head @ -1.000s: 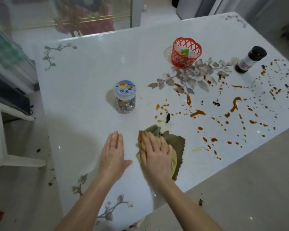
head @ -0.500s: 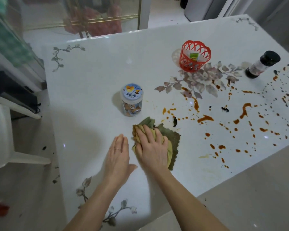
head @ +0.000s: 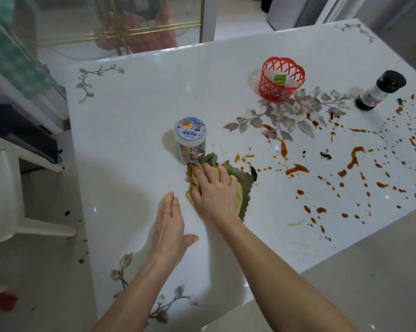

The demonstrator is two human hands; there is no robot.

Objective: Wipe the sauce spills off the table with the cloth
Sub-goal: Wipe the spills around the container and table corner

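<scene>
A yellow and green cloth point(head: 244, 182) lies flat on the white table point(head: 135, 144), its far edge touching the base of a clear jar. My right hand point(head: 214, 190) presses down on the cloth with fingers spread. My left hand point(head: 169, 226) rests flat on the bare table just left of the cloth, holding nothing. Orange-brown sauce spills point(head: 298, 169) lie scattered in drops and streaks to the right of the cloth, reaching the table's right side and front edge.
A clear jar point(head: 190, 140) with a printed lid stands just beyond the cloth. A red basket point(head: 281, 80) and a dark-capped bottle point(head: 379, 91) stand farther back right. A white chair point(head: 3, 197) is on the left by the table's edge.
My right hand has pushed the cloth away from me and slightly left, up against the jar. My left hand has stayed flat beside it.
</scene>
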